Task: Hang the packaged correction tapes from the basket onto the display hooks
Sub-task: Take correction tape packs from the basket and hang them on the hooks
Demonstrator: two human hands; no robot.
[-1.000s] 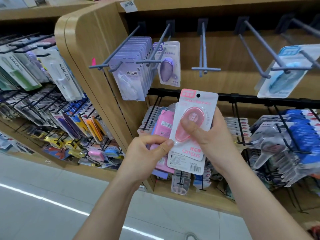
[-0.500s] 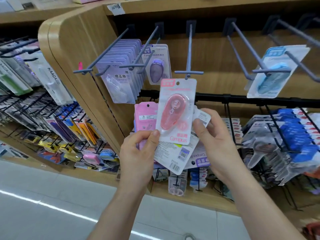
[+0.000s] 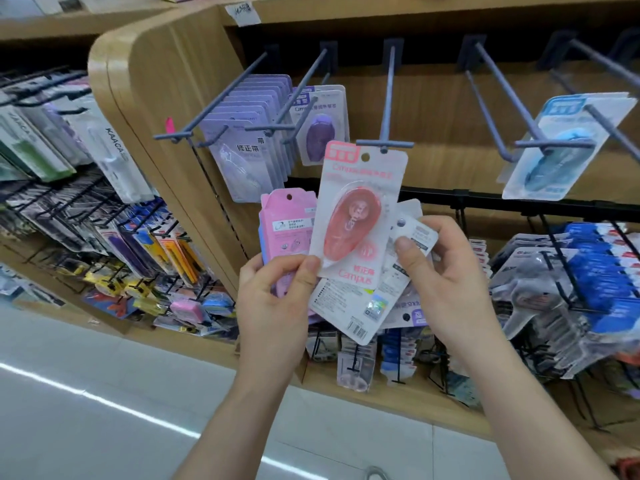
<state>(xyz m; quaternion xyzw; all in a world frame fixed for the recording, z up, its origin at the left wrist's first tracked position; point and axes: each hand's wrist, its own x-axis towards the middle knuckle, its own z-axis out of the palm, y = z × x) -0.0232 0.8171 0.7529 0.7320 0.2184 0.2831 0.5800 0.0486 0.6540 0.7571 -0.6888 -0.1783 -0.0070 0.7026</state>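
The left hand (image 3: 273, 299) grips a fanned stack of carded products, its thumb pressed on the lower left corner of the front item. That front item is the red correction tape package (image 3: 360, 209): a white card with a red header, a red teardrop-shaped dispenser under a clear blister, and the word "Campus" printed near the bottom. The package is held upright with a slight tilt, printed side facing the camera. Its hang hole sits just below and to the left of the front tip of the centre hook (image 3: 387, 98), and the hole is not yet on the hook. The centre hook carries no products. Behind the red package, on its left, is a pink package (image 3: 287, 223), also held by the left hand. The right hand (image 3: 446, 282) pinches a back-facing package (image 3: 414, 233) between thumb and curled fingers at the right side of the fan. A further card with its barcode side showing lies below the red package. On the hooks to the left hang a row of purple packages (image 3: 242, 140) and a single purple dispenser card (image 3: 320, 123). To the right, a blue package (image 3: 554, 150) hangs on another hook. All the hooks project from a wooden display panel (image 3: 433, 126). A pale tiled floor (image 3: 104, 410) lies below.
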